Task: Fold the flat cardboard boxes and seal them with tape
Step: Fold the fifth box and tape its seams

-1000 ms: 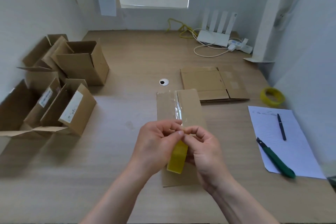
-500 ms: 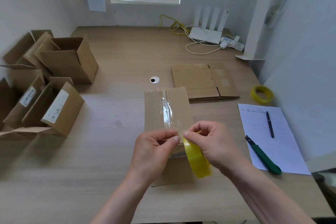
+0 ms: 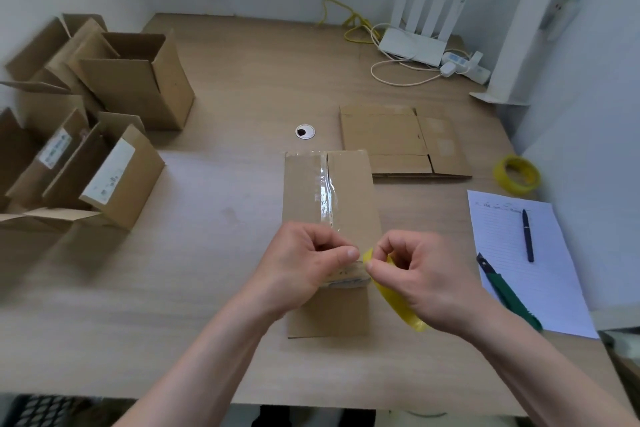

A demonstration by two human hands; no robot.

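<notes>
A folded cardboard box (image 3: pixel 349 191) stands in the middle of the desk with a strip of clear tape (image 3: pixel 325 191) running down its top seam. My left hand (image 3: pixel 308 263) pinches the near end of that tape at the box's front edge. My right hand (image 3: pixel 419 277) grips a yellow tape roll (image 3: pixel 398 305) just right of the box, thumb and forefinger pinched at the roll's top. A flat cardboard box (image 3: pixel 391 135) lies behind the folded one.
Several folded open boxes (image 3: pixel 135 80) crowd the left side. At the right lie a sheet of paper (image 3: pixel 526 260) with a pen (image 3: pixel 527 236), a green cutter (image 3: pixel 509 295) and a second yellow tape roll (image 3: pixel 516 174). A router (image 3: pixel 412 45) with cables sits at the back.
My right hand has drawn the yellow roll to the right, away from my left hand. The roll went from above the box to beside it. My left hand stays on the tape end.
</notes>
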